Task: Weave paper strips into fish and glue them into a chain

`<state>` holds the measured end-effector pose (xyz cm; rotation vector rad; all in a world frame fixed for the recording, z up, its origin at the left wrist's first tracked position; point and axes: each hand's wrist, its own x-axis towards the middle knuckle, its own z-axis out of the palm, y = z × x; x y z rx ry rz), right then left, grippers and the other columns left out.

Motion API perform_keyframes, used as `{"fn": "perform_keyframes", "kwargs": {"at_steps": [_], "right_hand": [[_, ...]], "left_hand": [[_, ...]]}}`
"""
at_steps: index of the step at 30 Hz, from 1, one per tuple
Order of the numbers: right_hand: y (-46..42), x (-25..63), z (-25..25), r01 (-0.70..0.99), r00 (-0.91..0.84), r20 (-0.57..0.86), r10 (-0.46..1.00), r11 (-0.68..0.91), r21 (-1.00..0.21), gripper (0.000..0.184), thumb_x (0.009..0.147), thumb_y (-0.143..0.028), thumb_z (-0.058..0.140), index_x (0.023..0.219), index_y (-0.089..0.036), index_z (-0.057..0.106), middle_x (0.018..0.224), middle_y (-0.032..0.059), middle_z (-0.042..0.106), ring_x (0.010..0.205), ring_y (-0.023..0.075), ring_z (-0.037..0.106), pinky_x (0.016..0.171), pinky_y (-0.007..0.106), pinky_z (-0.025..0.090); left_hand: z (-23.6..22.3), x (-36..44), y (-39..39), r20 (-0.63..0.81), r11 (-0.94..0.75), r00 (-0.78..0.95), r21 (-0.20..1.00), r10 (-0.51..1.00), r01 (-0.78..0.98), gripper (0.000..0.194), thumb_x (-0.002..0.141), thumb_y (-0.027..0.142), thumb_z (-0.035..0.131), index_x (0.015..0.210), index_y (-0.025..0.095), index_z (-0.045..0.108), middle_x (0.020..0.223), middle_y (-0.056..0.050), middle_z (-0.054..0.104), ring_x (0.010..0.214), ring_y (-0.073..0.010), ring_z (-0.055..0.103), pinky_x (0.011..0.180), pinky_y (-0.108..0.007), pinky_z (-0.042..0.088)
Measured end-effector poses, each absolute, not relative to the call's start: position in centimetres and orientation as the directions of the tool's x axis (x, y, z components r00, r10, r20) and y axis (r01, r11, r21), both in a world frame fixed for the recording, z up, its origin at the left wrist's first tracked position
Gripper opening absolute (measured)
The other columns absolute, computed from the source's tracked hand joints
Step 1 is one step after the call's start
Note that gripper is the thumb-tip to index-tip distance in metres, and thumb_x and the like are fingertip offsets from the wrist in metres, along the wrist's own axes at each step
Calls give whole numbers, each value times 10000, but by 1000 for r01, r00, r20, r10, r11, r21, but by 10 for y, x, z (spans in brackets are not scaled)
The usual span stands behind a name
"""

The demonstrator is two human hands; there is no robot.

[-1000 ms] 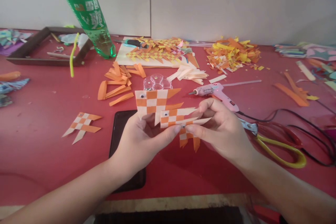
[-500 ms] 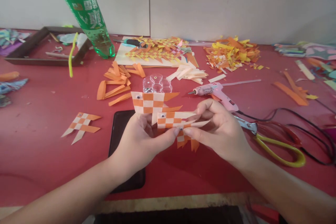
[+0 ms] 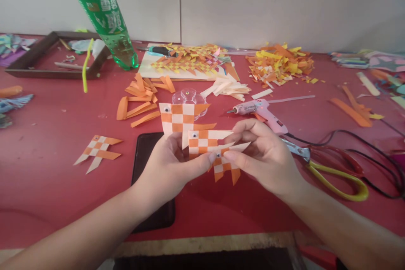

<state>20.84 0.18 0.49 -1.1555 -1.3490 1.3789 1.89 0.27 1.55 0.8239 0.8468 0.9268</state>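
My left hand (image 3: 169,168) is closed on a bunch of woven orange-and-white paper fish (image 3: 190,128) with small googly eyes, held fanned out above the red table (image 3: 57,135). My right hand (image 3: 264,158) pinches the tails of the front fish, and its fingertip meets my left thumb at a lower fish (image 3: 223,168) that hangs beneath. A further woven fish (image 3: 97,151) lies flat on the table to the left.
A black phone (image 3: 148,177) lies under my left wrist. Behind are a clear bead box (image 3: 189,98), orange paper strips (image 3: 141,99), a pink glue gun (image 3: 262,113), yellow-handled scissors (image 3: 335,177), a green bottle (image 3: 104,12), paper scrap piles (image 3: 280,65), a wooden frame (image 3: 47,57).
The held fish have shifted slightly left and up in view; my hands stay closed on them in nearly the same place.
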Motion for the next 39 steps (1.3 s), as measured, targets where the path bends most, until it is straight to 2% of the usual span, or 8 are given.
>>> {"fn": "perform_keyframes", "kwargs": {"at_steps": [4, 8, 12, 18, 21, 27, 33, 39], "right_hand": [[3, 209, 5, 28, -202, -75, 977, -70, -997, 304, 777, -241, 755, 979, -249, 528, 841, -23, 647, 673, 96, 639, 590, 199, 555], [2, 210, 5, 19, -232, -99, 968, -98, -995, 323, 786, -243, 751, 1015, -259, 524, 862, -29, 651, 673, 90, 643, 582, 190, 540], [1, 212, 4, 46, -255, -106, 961, -98, -994, 324, 798, -249, 740, 1036, -268, 522, 852, -33, 646, 667, 96, 641, 570, 193, 529], [1, 213, 6, 64, -286, -107, 952, -93, -994, 266, 809, -239, 719, 906, -249, 471, 809, -34, 652, 601, 92, 618, 509, 191, 477], [2, 212, 6, 63, -287, -102, 952, -87, -994, 274, 818, -255, 713, 897, -252, 450, 810, -25, 666, 609, 109, 629, 508, 206, 481], [1, 211, 5, 56, -241, -82, 967, -70, -996, 246, 813, -274, 726, 941, -253, 516, 842, -20, 652, 683, 112, 638, 589, 221, 534], [3, 212, 4, 68, -250, -83, 965, -68, -995, 218, 835, -279, 695, 1002, -233, 562, 805, -9, 657, 669, 112, 617, 573, 222, 517], [4, 207, 4, 91, -223, -76, 972, -57, -994, 230, 839, -288, 704, 977, -230, 528, 848, 6, 691, 700, 125, 670, 557, 218, 527]], "left_hand": [[15, 19, 2, -260, 375, 349, 870, 901, -321, 258, 787, 166, 771, 1038, 144, 713, 1058, -83, 789, 1029, -253, 732, 861, -278, 595], [15, 19, 2, -261, 385, 364, 863, 894, -328, 264, 783, 163, 773, 1040, 140, 715, 1054, -85, 790, 1031, -249, 732, 856, -266, 594], [16, 19, 3, -274, 404, 380, 856, 883, -323, 352, 710, 109, 820, 1048, 141, 724, 1039, -78, 794, 1004, -256, 740, 844, -268, 599], [17, 18, 1, -293, 412, 374, 862, 880, -295, 272, 757, 178, 797, 1022, 147, 742, 1027, -79, 797, 1035, -272, 729, 859, -298, 601], [18, 18, 0, -292, 403, 354, 866, 889, -297, 284, 723, 184, 824, 996, 156, 753, 1012, -75, 800, 1034, -287, 729, 862, -321, 604], [15, 20, 2, -284, 387, 322, 863, 903, -325, 283, 745, 171, 803, 1017, 149, 727, 1051, -86, 790, 1013, -265, 736, 874, -317, 592], [7, 20, 2, -288, 352, 215, 851, 933, -390, 296, 769, 196, 794, 1035, 191, 665, 1054, -48, 781, 990, -225, 732, 867, -315, 579], [12, 20, -1, -300, 394, 302, 858, 905, -329, 241, 777, 236, 790, 1001, 191, 712, 1018, -48, 791, 1013, -235, 726, 882, -316, 571]]}}
